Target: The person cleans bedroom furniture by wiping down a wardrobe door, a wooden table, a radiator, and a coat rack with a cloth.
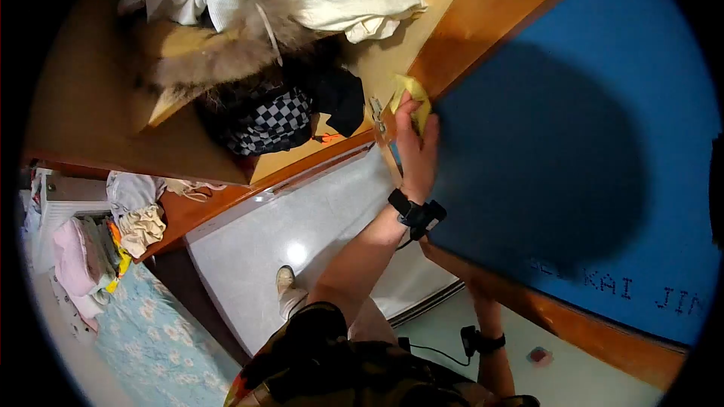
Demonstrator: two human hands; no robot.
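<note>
A yellow cloth [411,98] is pinched in my left hand [418,147], which presses it against the wooden edge of a blue-panelled door [679,203] beside a metal hinge [379,114]. My right hand [483,298] is at the lower wooden edge of the same door. Its fingers are hidden behind that edge. Black bands with devices sit on both wrists.
An open cabinet [83,98] at the upper left holds piled clothes, a furry item and a checkered cloth [275,124]. Folded clothes [75,256] lie near a flowered blue sheet [154,328]. One shoe [285,279] shows on the pale floor [241,256].
</note>
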